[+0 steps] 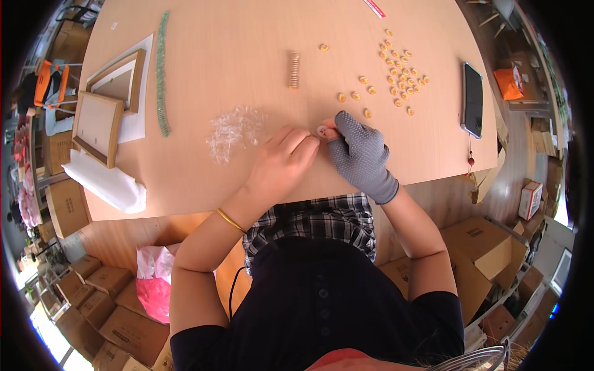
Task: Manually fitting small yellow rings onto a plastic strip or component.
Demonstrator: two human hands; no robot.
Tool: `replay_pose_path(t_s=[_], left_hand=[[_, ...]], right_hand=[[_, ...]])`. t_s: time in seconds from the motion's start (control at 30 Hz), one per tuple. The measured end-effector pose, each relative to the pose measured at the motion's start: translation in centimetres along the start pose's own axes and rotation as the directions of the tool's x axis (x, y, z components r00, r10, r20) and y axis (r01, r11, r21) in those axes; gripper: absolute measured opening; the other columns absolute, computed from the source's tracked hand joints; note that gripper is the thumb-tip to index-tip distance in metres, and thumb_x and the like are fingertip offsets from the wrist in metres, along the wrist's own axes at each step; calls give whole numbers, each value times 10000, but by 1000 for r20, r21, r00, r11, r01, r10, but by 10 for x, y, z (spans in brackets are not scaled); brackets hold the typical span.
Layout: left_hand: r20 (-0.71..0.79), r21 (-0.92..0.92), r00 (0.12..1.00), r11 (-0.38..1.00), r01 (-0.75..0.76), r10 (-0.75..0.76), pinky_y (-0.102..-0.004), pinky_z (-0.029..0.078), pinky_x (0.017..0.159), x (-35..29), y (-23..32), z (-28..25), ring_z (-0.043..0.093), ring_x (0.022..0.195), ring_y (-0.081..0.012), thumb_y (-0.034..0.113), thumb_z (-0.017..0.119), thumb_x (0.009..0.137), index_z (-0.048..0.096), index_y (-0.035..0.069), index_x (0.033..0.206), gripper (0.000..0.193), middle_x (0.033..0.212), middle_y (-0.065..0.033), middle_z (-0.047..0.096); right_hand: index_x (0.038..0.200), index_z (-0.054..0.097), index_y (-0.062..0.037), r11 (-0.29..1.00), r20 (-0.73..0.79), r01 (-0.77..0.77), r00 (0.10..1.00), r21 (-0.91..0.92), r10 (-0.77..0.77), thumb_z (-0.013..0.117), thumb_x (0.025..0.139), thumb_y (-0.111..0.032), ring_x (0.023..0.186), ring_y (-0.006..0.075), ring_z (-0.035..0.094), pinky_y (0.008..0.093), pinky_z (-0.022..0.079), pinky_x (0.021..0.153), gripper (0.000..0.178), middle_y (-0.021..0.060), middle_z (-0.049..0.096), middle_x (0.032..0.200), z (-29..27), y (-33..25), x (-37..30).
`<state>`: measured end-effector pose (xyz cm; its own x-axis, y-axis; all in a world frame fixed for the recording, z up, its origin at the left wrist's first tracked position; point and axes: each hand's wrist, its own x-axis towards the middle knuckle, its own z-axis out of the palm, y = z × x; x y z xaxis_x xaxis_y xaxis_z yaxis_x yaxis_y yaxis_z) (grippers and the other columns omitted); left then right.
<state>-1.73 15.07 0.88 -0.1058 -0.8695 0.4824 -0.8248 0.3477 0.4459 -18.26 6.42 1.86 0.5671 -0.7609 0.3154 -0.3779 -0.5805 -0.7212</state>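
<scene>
My right hand, in a grey dotted glove with bare fingertips showing, pinches a small round whitish piece with a reddish mark. Close against it, my bare left hand has its fingers closed at the piece's edge; what they hold, if anything, is too small to make out. Left of that hand lies a loose pile of small clear plastic pieces. Beyond the hands stands a short row of copper-coloured discs. Several small yellow-orange oval pieces are scattered at the far right.
A long row of green pieces runs along the left. Two wooden frames lie on white paper, with a rolled white sheet nearer me. A phone rests by the table's right edge. Cardboard boxes stand on the floor.
</scene>
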Motion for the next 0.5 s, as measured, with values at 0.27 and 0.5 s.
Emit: replay_pose_path(t_s=[0.27,0.5], left_hand=[[-5,-16,1000,1000,12,-12,-355,580,739,2,2,-3,664,885,-246,-4,762,803,649,48,934,181,934,-62,637],[-16,-20,1000,1000,17,-17,-355,576,722,1,1,1,660,871,-238,7,760,802,646,57,925,175,929,-53,635]], right_hand=[[935,629,-66,999,-5,4,1000,-34,-4,727,957,-104,653,323,714,391,553,563,108,132,697,752,2,3,-1],[930,629,-66,1000,-20,13,1000,6,-13,732,956,-111,648,324,709,389,547,557,116,132,693,752,2,4,-1]])
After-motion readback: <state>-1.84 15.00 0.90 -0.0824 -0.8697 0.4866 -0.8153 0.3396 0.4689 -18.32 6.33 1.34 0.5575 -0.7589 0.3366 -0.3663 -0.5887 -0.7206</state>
